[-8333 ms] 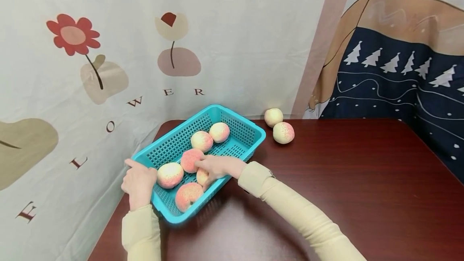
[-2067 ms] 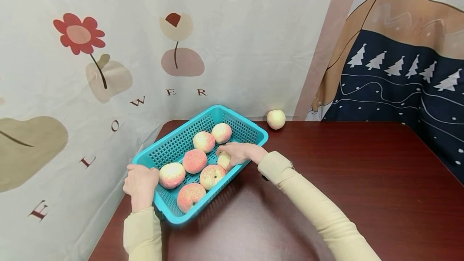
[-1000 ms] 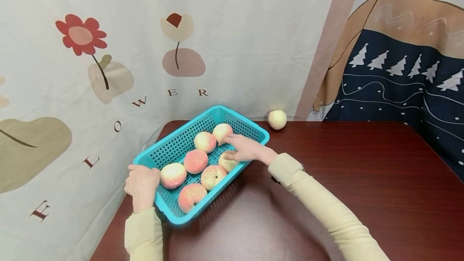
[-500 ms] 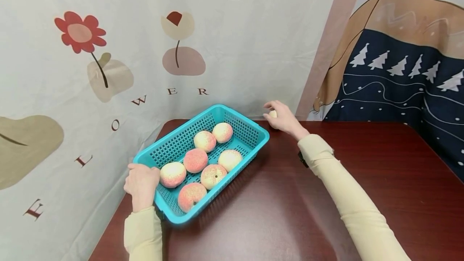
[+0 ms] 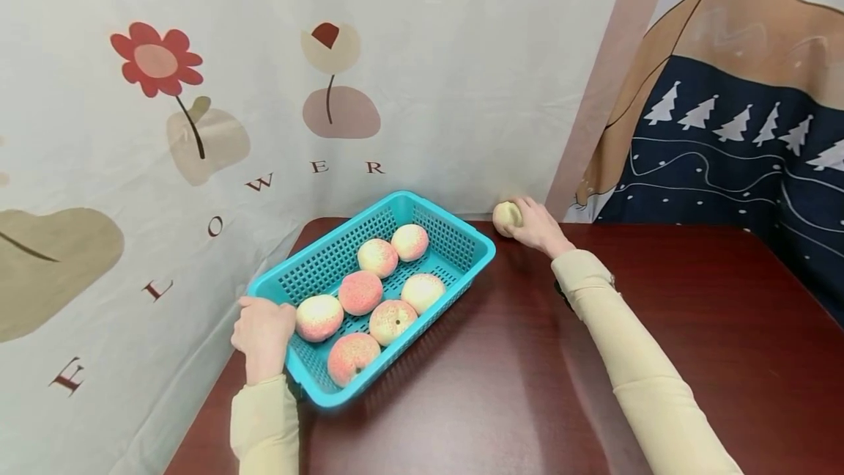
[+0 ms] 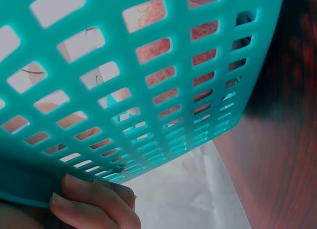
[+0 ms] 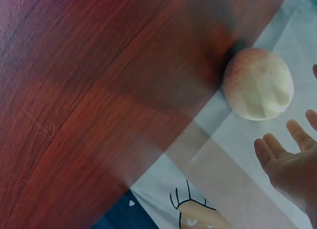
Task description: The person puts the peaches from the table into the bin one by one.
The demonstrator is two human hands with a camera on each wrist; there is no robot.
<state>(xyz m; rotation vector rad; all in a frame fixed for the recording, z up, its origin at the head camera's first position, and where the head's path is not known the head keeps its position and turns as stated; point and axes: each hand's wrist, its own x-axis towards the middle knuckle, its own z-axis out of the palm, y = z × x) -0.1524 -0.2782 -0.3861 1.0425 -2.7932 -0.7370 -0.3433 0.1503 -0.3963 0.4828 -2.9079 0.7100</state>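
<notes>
My left hand grips the near-left end of a blue-green plastic basket; in the left wrist view its curled fingers are at the rim below the slotted wall. Inside the basket lie several pink-and-cream peaches, among them a redder one in the middle. At the back edge of the table, a pale peach sits to the right of the basket. My right hand is right beside it; the right wrist view shows that hand with fingers spread and a gap between fingertips and peach.
A dark red-brown wooden table carries the basket. Behind it hangs a pale cloth printed with flowers and letters, close to the back peach. A navy cloth with white trees hangs at the right.
One of two peaches beside the basket went into it with my right hand, which then let go and moved back right to the remaining peach. My left hand stays on the rim.
</notes>
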